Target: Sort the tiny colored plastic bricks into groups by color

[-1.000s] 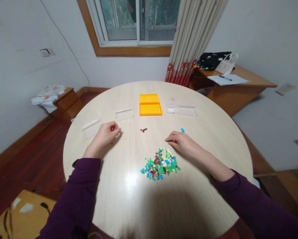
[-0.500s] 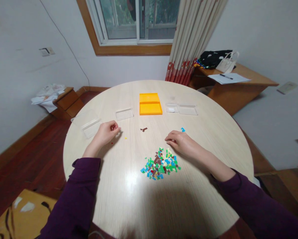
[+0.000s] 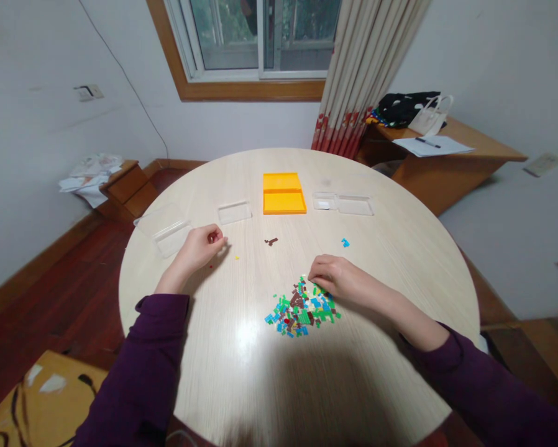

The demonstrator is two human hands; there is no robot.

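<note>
My left hand (image 3: 203, 246) is curled in a pinch over the left side of the table; whatever is between thumb and forefinger is too small to make out. Close to it lie a yellow building brick (image 3: 237, 257) and a tiny red brick (image 3: 210, 267). My right hand (image 3: 337, 275) has its fingers pressed together, tips down at the upper right edge of a loose pile of small building bricks (image 3: 302, 310), green, blue, brown and white. Its fingertips hide what they touch. Blue bricks (image 3: 345, 243) lie beyond this hand, and brown bricks (image 3: 271, 241) lie between the two hands.
An open orange case (image 3: 284, 203) stands at the far middle of the round table (image 3: 223, 385). Clear plastic boxes flank it: a small tray (image 3: 235, 212), a lidded box (image 3: 171, 239) at left, and an opened one (image 3: 355, 205) at right.
My right hand has moved down toward the pile, so its fingertips now reach the upper right edge. The left hand keeps its pinch in place. The view has shifted slightly.
</note>
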